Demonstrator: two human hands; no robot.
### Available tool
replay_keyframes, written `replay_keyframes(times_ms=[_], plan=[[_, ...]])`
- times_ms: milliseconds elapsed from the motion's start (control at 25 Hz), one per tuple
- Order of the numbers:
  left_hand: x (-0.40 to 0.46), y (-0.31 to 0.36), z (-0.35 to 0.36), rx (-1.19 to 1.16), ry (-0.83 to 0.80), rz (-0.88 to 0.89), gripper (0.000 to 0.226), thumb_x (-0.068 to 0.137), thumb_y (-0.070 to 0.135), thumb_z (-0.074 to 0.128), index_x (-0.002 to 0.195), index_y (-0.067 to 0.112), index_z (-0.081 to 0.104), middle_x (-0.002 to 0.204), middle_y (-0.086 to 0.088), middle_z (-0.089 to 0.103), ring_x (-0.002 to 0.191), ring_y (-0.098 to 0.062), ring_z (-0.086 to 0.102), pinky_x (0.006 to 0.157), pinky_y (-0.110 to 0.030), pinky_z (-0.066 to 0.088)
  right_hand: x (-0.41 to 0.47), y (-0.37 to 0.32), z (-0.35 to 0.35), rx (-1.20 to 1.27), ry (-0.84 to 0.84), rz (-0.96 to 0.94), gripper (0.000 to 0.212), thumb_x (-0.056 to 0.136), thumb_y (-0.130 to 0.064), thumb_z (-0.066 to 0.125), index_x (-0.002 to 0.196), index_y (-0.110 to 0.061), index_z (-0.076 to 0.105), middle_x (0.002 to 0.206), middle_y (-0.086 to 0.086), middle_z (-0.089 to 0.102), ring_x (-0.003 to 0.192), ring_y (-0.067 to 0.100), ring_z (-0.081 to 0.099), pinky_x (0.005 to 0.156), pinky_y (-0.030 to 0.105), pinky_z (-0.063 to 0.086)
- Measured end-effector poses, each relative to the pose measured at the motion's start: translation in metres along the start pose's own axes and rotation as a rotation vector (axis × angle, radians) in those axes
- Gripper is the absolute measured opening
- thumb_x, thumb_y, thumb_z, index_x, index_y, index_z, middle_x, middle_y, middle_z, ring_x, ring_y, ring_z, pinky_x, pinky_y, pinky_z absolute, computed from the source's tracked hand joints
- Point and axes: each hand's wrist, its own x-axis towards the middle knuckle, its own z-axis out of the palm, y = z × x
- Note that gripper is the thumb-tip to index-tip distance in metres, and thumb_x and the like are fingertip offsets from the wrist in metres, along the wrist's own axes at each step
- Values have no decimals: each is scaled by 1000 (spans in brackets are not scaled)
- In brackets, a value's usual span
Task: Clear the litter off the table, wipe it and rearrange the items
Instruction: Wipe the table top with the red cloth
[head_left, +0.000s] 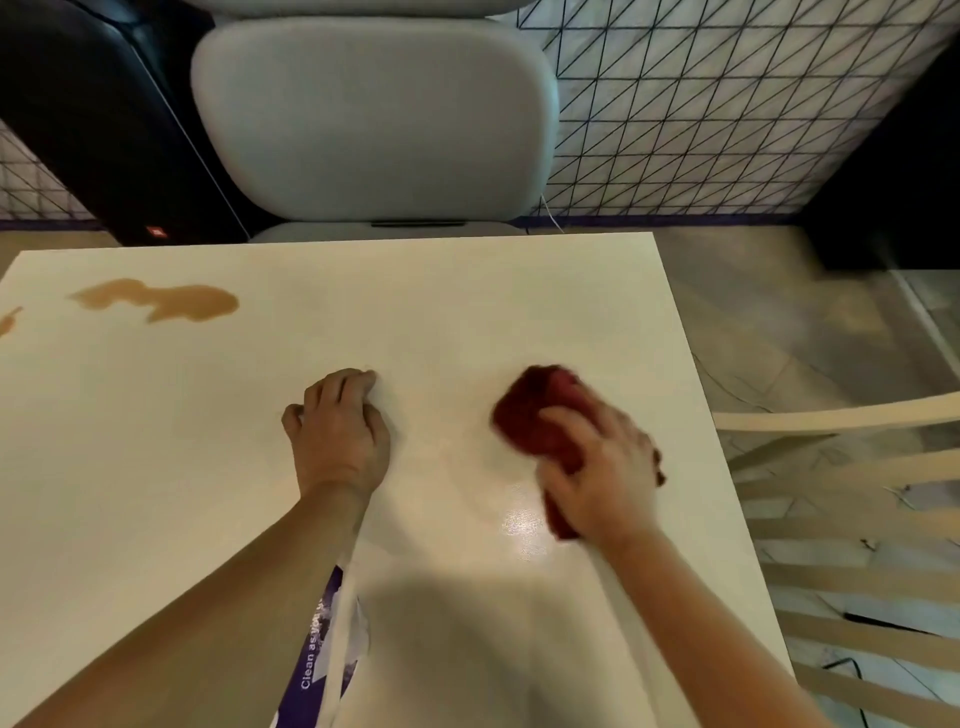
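Grey chair (374, 119): padded, it stands at the far side, its backrest faces the camera.
Black speaker (104, 130): large and dark, at the far left beside the grey chair, with a small red logo near its lower edge.
Wall panel (701, 104): pale, covered with thin black lines that make triangles, behind the grey chair on the right side.
White cable (551, 213): thin, it hangs at the right lower corner of the grey chair.
Wooden chair (852, 519): light wood with slats, at the right edge.
Floor (769, 322): grey-brown, seen on the right, between the wall panel and the wooden chair.
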Motion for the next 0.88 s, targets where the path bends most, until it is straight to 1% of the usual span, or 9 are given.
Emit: replay_keyframes(times_ms=[120,200,280,440,560,640,760,840,880], plan=[[1,3,0,2,7,6,34,86,11,46,118,18,57,123,0,54,116,-24,44,97,-39,25,57,38,-12,-83,117,346,46,70,-33,56,116,-32,59,136,5,48,113,36,47,97,44,35],[1,3,0,8,3,6,35,87,12,45,120,20,56,124,1,53,117,-22,43,97,-38,26,101,34,-7,-89,127,468,44,77,-30,54,121,-32,55,142,5,40,120,37,39,105,47,28],[1,1,1,12,3,2,38,87,12,42,122,21,53,125,1,52,117,-22,43,97,-37,25,127,6,11,-81,28,411,46,80,-30,53,126,-34,51,146,5,34,124,35,35,108,47,24],[3,-1,2,-19,8,-33,48,86,10,36,132,20,43,130,-1,51,121,-22,41,102,-36,21,126,-76,56,-54,-185,2,47,81,-33,53,128,-40,49,147,-2,33,126,29,34,108,44,24],[3,2,1,-40,31,-56,56,85,2,38,138,18,36,131,-3,52,122,-21,40,104,-34,19,107,-108,66,-12,-291,-152,46,80,-34,55,126,-42,51,148,-7,32,127,27,32,109,40,23],[3,2,-1,-53,34,-59,58,84,1,39,139,18,35,134,-5,49,123,-22,39,105,-35,19,83,-108,61,15,-316,-182,44,80,-34,55,123,-42,53,147,-9,32,127,25,32,108,38,22],[3,2,-4,-59,16,-43,57,82,1,40,136,18,39,138,-5,41,125,-22,37,105,-34,18,30,-101,51,90,-268,-98,42,79,-33,55,121,-40,56,146,-6,36,128,25,33,110,39,19],[2,2,-3,-37,7,-34,53,83,2,39,134,19,42,136,-5,42,124,-21,37,102,-33,19,-5,-98,43,90,-234,-28,42,77,-31,57,118,-38,58,144,-5,40,126,26,37,110,41,22],[1,2,-2,-24,3,-24,51,84,3,39,132,19,44,134,-5,44,123,-22,38,101,-33,20,-22,-95,39,77,-214,-3,42,74,-30,59,115,-38,60,141,-4,44,123,27,41,109,43,27]])
